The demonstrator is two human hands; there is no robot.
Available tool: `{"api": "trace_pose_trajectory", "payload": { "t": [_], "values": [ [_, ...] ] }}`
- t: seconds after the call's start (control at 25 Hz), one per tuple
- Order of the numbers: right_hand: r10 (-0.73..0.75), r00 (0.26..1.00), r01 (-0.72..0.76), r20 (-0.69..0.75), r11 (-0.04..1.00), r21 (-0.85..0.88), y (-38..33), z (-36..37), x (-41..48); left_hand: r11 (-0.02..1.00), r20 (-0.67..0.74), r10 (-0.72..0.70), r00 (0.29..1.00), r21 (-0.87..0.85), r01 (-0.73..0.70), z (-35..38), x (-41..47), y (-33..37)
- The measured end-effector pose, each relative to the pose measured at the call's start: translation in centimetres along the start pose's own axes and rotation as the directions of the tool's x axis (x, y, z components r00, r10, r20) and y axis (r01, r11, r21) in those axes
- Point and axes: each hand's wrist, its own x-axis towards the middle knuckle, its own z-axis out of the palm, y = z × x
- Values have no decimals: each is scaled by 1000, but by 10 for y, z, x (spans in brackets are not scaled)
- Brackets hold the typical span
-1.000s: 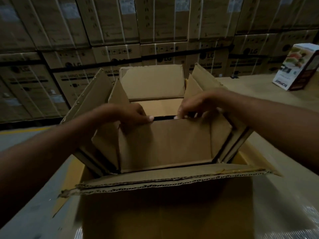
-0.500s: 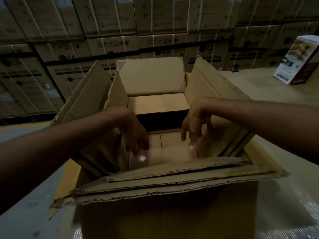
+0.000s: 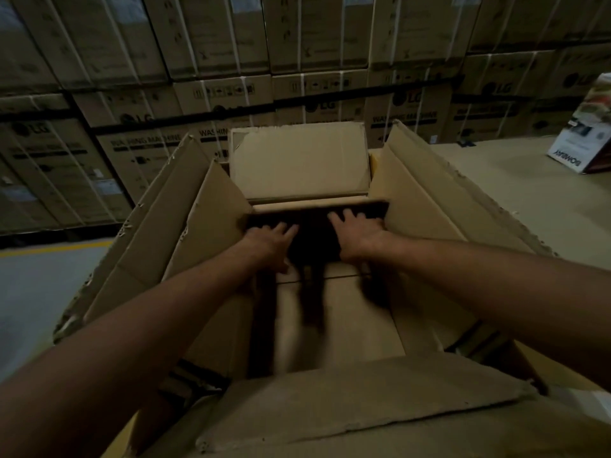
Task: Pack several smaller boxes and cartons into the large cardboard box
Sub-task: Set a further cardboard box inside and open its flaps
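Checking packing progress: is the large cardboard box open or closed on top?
Open. The large cardboard box has side and far flaps standing up; the left hand and right hand reach inside it, fingers spread.

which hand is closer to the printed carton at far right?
Right. The right hand reaches into the large cardboard box, left of the printed carton; the left hand is farther left.

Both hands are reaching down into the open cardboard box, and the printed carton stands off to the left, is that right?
No. The head view shows the printed carton standing off to the right, not the left. The left hand and right hand do reach down into the open cardboard box.
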Motion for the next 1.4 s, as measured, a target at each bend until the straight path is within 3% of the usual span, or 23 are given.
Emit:
{"api": "trace_pose_trajectory", "payload": {
  "t": [0.08, 0.24, 0.4, 0.48, 0.6, 0.72, 0.8, 1.08, 1.32, 1.4],
  "values": [
    [38, 986, -31, -160, 998, 49, 2, -14, 15, 996, -171, -81, 982, -57, 72, -10, 13, -18],
    [46, 976, -30, -212, 996, 80, 21, -51, 65, 979, -323, -201, 925, -51, 195, -21, 45, -60],
    [53, 994, -49, -95, 998, 38, 45, -54, 109, 955, -278, -271, 922, 46, 294, -7, 63, -93],
    [50, 997, -55, -60, 995, -86, 54, -32, 115, 950, -282, -233, 931, 140, 280, 5, 67, -95],
    [-10, 978, -48, -210, 961, -272, 60, -7, 116, 960, -234, -135, 963, 208, 185, 9, 77, -92],
    [-51, 976, -27, -210, 935, -352, 58, -11, 112, 953, -193, -124, 973, 249, 171, 9, 82, -98],
    [-82, 979, 3, -188, 922, -387, 60, -9, 110, 962, -142, -100, 985, 237, 132, 11, 83, -103],
    [-84, 976, -17, -199, 889, -458, 56, 6, 95, 972, -193, -52, 980, 217, 95, 13, 80, -105],
    [-46, 987, -33, -154, 879, -476, 51, 6, 78, 963, -237, -115, 965, 211, 167, 12, 68, -86],
    [-30, 980, -78, -198, 853, -516, 47, 5, 70, 962, -220, -140, 965, 199, 185, 8, 62, -82]
  ]
}}
